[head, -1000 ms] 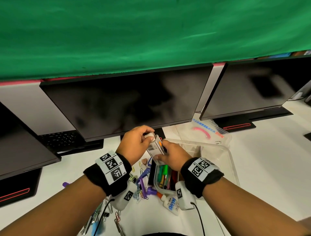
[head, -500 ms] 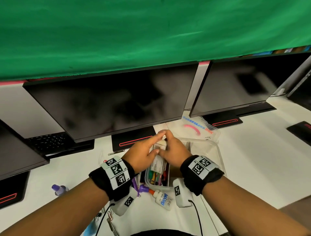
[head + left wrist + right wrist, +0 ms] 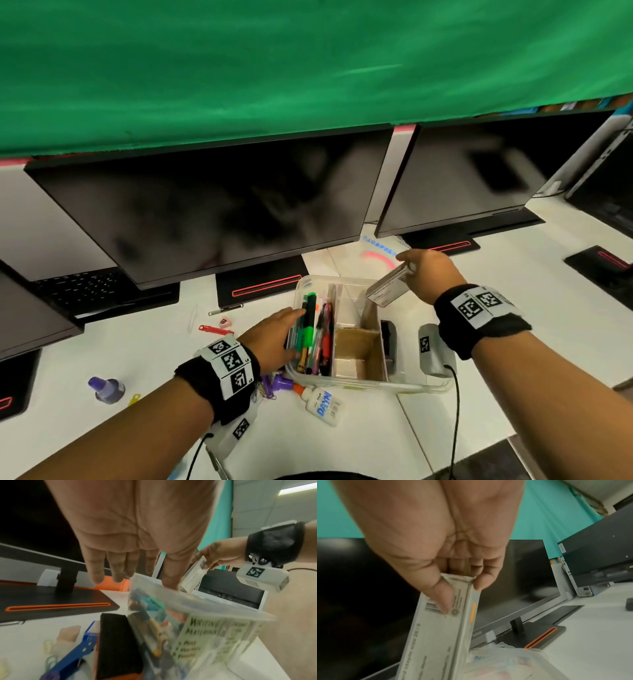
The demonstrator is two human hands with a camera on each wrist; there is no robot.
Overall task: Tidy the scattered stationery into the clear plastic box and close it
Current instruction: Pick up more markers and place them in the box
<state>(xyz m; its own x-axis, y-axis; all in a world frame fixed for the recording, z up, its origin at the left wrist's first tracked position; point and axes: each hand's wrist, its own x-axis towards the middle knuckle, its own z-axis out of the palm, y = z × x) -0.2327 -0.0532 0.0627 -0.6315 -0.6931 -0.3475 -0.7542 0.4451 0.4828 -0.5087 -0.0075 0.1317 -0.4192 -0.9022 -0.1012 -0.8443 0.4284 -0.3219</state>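
Right hand: the right hand (image 3: 430, 274) pinches one end of a small staple box (image 3: 388, 287) between thumb and fingers, the box tilted, its free end pointing toward the left hand, up in the air over the far right part of the clear plastic box (image 3: 404, 386).
Left hand: the left hand (image 3: 274, 337) lies with fingers straight and close together, flat against the near-left wall of the clear plastic box; the thumb tip reaches over the rim, holding nothing.
Pens: a bunch of pens (image 3: 313, 337) fills the compartment just right of the left hand's fingers.
Lid: the lid (image 3: 376, 251) lies on the desk (image 3: 565, 308) just beyond the right hand.
Glue bottle: a white glue bottle (image 3: 320, 404) lies on the desk near the left wrist, just outside the box.
Purple bottle: a purple bottle (image 3: 106, 389) stands well left of the left wrist.
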